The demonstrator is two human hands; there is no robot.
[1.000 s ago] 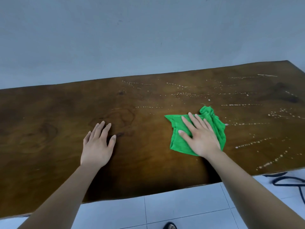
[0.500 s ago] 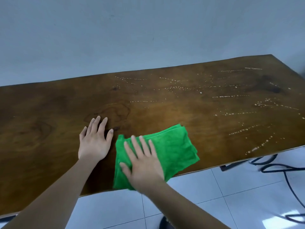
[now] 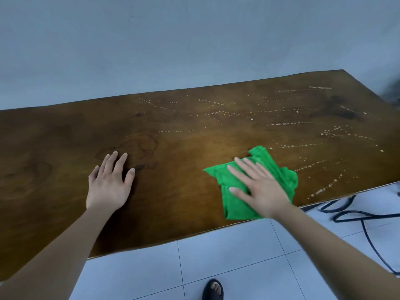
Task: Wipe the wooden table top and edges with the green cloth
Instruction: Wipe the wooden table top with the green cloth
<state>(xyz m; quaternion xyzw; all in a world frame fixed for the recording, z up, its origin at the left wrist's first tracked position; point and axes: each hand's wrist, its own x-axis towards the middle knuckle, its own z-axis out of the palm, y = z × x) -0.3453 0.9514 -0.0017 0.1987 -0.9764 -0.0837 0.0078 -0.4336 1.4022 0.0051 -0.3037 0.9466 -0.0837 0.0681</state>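
**Surface.** Wooden table [image 3: 54,148], dark brown with visible grain and knots; its far edge meets the wall. Trails of pale droplets [image 3: 225,114] run across the right half, from the far edge to the front right corner.

**Task item.** Green cloth [image 3: 234,207], crumpled, lying right of centre near the front edge.

**Hands.** Right hand [image 3: 259,189] pressed flat on the cloth, fingers straight and slightly spread. Left hand [image 3: 108,187] lies flat on bare wood left of centre, fingers straight and close together, thumb apart.

**Room.** Plain grey-blue wall [image 3: 173,40]. White floor tiles [image 3: 227,256] below the front edge. Dark cables [image 3: 350,215] on the floor under the right end. One foot in a dark sandal [image 3: 213,290].
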